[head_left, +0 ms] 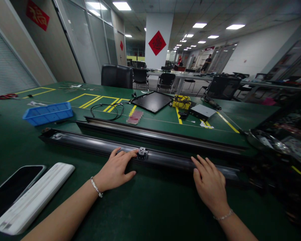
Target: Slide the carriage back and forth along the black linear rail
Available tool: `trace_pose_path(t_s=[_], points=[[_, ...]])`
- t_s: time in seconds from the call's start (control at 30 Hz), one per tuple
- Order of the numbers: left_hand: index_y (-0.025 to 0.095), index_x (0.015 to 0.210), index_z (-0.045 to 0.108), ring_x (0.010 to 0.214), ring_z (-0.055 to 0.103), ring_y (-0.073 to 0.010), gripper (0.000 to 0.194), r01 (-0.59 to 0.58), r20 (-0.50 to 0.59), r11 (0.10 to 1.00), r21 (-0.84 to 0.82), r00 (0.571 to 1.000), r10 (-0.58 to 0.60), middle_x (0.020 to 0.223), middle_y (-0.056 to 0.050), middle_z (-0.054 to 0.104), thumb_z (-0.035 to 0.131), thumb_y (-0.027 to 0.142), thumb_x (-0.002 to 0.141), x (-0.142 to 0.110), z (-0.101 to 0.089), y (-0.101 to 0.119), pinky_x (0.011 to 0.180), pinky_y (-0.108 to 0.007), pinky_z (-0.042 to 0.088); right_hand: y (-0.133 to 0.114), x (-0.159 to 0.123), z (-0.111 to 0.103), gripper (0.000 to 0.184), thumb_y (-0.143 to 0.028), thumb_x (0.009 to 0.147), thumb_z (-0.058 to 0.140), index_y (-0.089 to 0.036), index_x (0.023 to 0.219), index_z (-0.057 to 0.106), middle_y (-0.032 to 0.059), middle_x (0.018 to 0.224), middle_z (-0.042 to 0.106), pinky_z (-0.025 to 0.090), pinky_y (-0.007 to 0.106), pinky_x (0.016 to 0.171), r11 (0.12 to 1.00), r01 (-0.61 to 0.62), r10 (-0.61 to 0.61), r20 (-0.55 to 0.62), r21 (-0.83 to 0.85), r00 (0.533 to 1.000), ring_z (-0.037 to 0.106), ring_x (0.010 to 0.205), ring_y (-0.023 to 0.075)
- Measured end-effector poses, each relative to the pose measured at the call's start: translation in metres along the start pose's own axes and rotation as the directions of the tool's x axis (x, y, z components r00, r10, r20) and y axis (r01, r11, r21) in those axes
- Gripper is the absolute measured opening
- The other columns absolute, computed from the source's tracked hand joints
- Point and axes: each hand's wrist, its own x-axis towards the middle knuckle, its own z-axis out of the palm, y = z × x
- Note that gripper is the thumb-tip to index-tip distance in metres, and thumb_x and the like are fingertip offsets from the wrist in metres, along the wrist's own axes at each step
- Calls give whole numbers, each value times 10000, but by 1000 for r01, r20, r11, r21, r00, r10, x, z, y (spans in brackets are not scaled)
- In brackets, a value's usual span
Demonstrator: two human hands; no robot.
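"Where's the long black rail [170, 161]?"

"On the green surface [150, 207], nearer the person than the blue bin [50, 113] and stretching off to the bin's right. A second rail [150, 134] runs rightward from near the bin too."

"And the hands?"

"Both sit right of the bin and nearer the person. The left hand [116, 169] is unclenched, fingers spread, one fingertip at the small block [141, 152] inside the rail. The right hand [210, 184] is loosely extended, fingertips on the rail or just above; I can't tell which. Neither wraps around anything."

"How would it handle?"

"Stiff, I'd judge, probably metal, more awkward than fragile at that length. The inside looks polished, so fingers may slip."

"Best hold?"

"The dark outer walls: one hand toward the end by the bin, the other toward the end farthest from it. The block may slide, so I wouldn't lift by that."
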Motion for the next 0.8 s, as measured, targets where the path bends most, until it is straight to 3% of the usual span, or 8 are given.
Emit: trace_pose_path(t_s=[0.63, 0.8], points=[[305, 1283, 388, 1052, 521, -243, 588, -20, 40, 999, 49, 999, 18, 1348, -21, 492, 593, 368, 736, 2, -5, 6, 1034, -522, 211, 1, -1, 2, 434, -298, 897, 273, -255, 1250, 522, 37, 1326, 515, 373, 445, 926, 1000, -4, 4, 1, 0, 1000, 390, 1260, 239], [289, 1265, 396, 1095, 504, -246, 561, -28, 21, 998, 56, 999, 27, 1374, -28, 463, 589, 362, 744, 1, -1, 3, 1046, -514, 195, -5, -3, 1, 430, -291, 880, 316, -205, 1272, 469, 69, 1318, 516, 288, 467, 1012, 1000, 19, -17, -110, 20, 994, 359, 1285, 239]])
